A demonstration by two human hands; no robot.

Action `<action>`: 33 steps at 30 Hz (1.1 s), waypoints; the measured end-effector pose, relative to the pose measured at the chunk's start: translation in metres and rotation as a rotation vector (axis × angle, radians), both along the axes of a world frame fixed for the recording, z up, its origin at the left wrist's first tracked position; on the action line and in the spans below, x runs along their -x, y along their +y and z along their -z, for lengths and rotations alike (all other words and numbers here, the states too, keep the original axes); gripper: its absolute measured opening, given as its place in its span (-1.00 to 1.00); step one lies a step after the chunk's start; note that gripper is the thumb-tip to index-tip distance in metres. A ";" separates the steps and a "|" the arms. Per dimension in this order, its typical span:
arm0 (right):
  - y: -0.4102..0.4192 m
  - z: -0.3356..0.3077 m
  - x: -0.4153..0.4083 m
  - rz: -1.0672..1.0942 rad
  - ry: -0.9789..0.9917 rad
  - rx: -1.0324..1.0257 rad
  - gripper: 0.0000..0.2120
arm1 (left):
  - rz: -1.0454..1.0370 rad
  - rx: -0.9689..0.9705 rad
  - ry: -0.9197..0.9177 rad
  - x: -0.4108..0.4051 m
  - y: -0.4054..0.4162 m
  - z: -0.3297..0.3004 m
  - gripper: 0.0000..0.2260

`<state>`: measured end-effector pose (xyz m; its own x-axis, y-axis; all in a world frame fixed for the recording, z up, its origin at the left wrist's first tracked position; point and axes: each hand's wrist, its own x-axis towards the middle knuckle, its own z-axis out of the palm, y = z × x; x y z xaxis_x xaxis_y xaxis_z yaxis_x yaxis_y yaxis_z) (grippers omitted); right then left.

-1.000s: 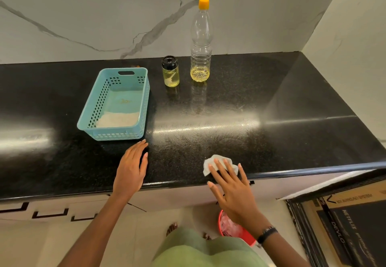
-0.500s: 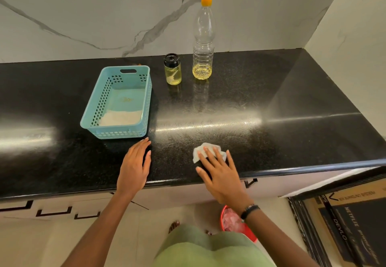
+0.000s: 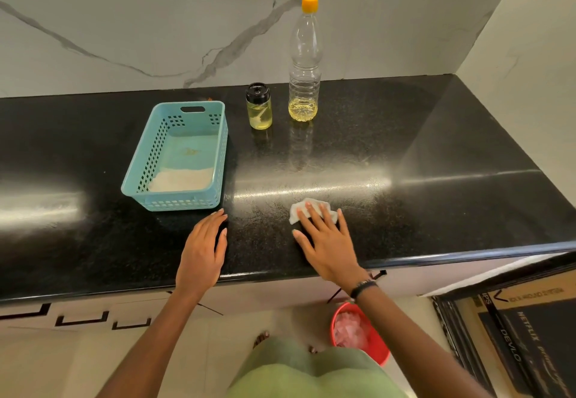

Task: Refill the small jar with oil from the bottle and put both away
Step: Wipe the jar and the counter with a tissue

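Jar [image 3: 259, 106] and bottle [image 3: 304, 64] stand capped on black countertop [image 3: 405, 154] below marble wall [image 3: 124, 23].

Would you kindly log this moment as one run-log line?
left hand: flat on counter | right hand: pressing tissue | jar, bottle: capped, beside basket

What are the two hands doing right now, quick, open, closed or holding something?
Left hand: open, resting flat on the countertop, holding nothing.
Right hand: open, straight fingers pressing a white cloth onto the countertop.
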<state>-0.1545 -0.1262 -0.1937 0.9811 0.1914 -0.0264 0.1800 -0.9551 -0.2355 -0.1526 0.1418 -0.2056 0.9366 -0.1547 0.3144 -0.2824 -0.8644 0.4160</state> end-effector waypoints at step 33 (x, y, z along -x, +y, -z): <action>-0.028 -0.005 -0.004 -0.096 0.015 0.068 -0.43 | -0.006 0.030 0.013 0.000 0.001 0.001 -0.66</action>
